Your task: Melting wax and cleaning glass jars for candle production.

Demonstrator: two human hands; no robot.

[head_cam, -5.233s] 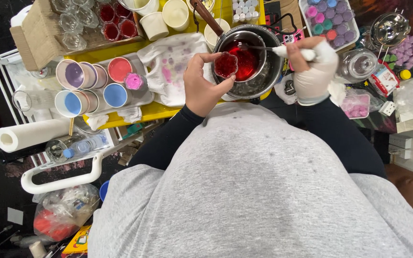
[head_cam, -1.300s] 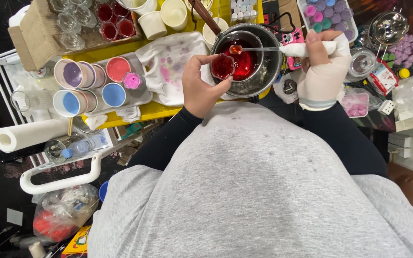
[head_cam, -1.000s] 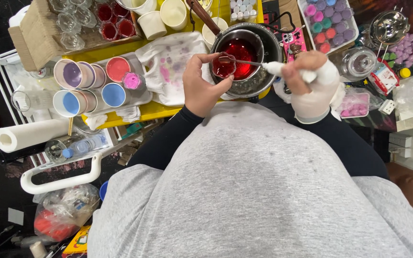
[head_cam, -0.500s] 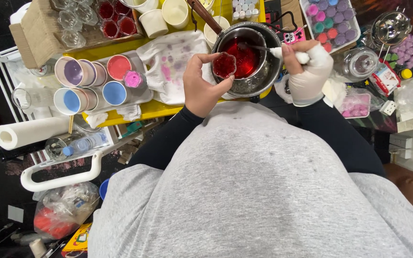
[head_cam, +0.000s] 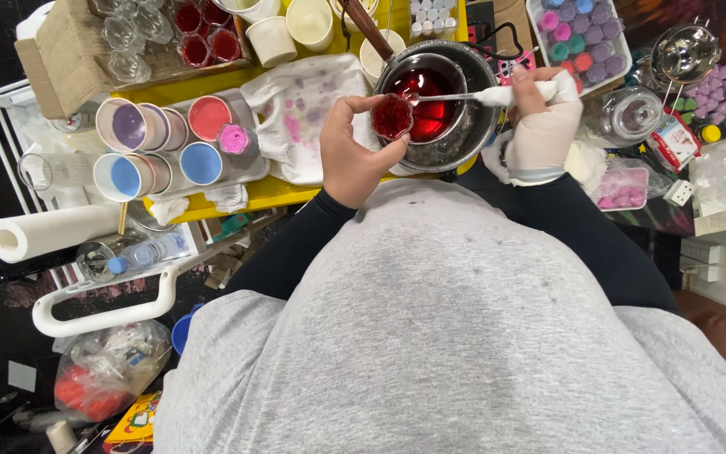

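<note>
Small red-filled cup pinched in left hand grip, beside spoon in clenched right hand.

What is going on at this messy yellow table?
A person is filling a small glass cup with red liquid. The left hand holds the cup at the rim of a metal pot of the same liquid. The right hand, wrapped in white, holds a spoon over it. Tubs of colour sit nearby.
</note>
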